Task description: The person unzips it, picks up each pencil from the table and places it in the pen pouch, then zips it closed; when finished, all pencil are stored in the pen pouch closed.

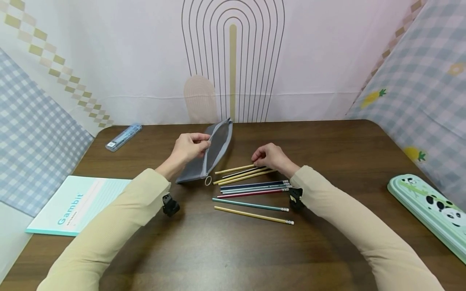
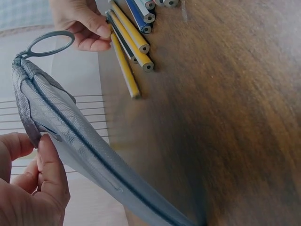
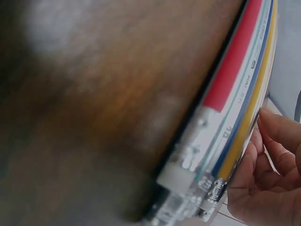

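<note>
My left hand (image 1: 189, 146) pinches the rim of a grey zip pouch (image 1: 193, 169), whose mouth gapes toward the right. A ring pull (image 1: 208, 180) hangs from the zip near the pouch's front corner. To the right, my right hand (image 1: 272, 157) pinches the farthest yellow pencil (image 1: 233, 169) near its right end, which the fingers hide. Just in front lie a black pencil and more yellow ones (image 2: 130, 30). Nearer to me are a dark blue pencil (image 1: 251, 185), pale ones, a red pencil (image 1: 251, 193), a teal pencil (image 1: 249, 204) and a separate yellow pencil (image 1: 253, 215).
A mint notebook (image 1: 87, 206) lies at the left, partly under my left forearm. Behind it is a small clear-blue case (image 1: 124, 137). A green panda pencil case (image 1: 429, 210) sits at the right edge of the brown table (image 1: 225, 254). Cloth hangs behind the table.
</note>
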The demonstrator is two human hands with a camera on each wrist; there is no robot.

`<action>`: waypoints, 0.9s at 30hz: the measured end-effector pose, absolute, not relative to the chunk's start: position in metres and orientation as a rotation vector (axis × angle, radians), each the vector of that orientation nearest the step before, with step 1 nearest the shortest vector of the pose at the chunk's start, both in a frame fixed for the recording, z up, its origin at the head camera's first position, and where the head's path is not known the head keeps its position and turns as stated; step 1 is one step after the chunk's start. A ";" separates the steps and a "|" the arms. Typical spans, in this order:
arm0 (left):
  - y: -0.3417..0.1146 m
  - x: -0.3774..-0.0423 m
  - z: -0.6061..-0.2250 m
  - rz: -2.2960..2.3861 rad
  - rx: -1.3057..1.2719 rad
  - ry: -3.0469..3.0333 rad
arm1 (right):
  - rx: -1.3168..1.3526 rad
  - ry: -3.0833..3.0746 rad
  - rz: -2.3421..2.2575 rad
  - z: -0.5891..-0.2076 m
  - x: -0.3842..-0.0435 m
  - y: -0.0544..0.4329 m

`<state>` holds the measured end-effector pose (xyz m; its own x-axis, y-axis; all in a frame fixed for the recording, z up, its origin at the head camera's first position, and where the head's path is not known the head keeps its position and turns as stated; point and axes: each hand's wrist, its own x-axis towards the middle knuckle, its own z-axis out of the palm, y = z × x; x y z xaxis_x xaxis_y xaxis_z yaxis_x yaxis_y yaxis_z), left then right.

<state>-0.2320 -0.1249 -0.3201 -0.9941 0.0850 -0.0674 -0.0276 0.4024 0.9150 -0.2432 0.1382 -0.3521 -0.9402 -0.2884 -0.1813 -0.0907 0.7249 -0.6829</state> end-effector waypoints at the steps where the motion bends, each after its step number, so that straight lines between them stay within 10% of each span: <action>1: -0.125 -0.232 -0.320 1.659 0.059 2.545 | -0.304 2.660 -1.021 -0.352 -0.243 0.139; 27: -0.125 -0.232 -0.326 1.646 0.056 2.574 | -0.509 2.665 -0.882 -0.355 -0.240 0.154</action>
<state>-0.2315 -0.1254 -0.3259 -0.9957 0.0767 -0.0524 -0.0154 0.4204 0.9072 -0.2396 0.1541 -0.3545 -0.8962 -0.4145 -0.1581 -0.2384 0.7506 -0.6162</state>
